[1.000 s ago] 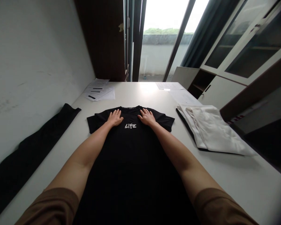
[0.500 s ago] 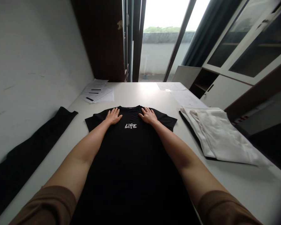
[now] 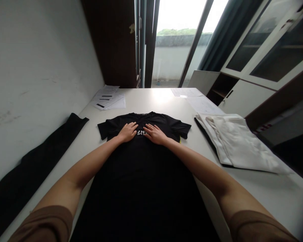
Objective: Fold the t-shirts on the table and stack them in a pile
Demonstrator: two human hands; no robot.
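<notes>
A black T-shirt (image 3: 143,178) lies spread out on the white table (image 3: 151,101), its collar at the far end and its short sleeves out to both sides. My left hand (image 3: 128,131) rests flat on the upper part of the shirt, fingers stretched out. Opposite it, my right hand (image 3: 155,133) also lies flat on the fabric with its fingers apart. Between them, white lettering on the shirt is partly covered by my fingers. A bit of yellow shows at the edge below the right sleeve.
Folded white cloth (image 3: 242,144) lies on something black at the right. Along the left wall runs a dark garment (image 3: 42,158). Papers lie at the far left (image 3: 111,99) and papers at the far right (image 3: 204,105). Cabinets (image 3: 249,97) stand beyond the table.
Both hands have slid from the shoulders inward and slightly toward me, now partly over the lettering. The sleeves have shifted a little. The view has turned slightly.
</notes>
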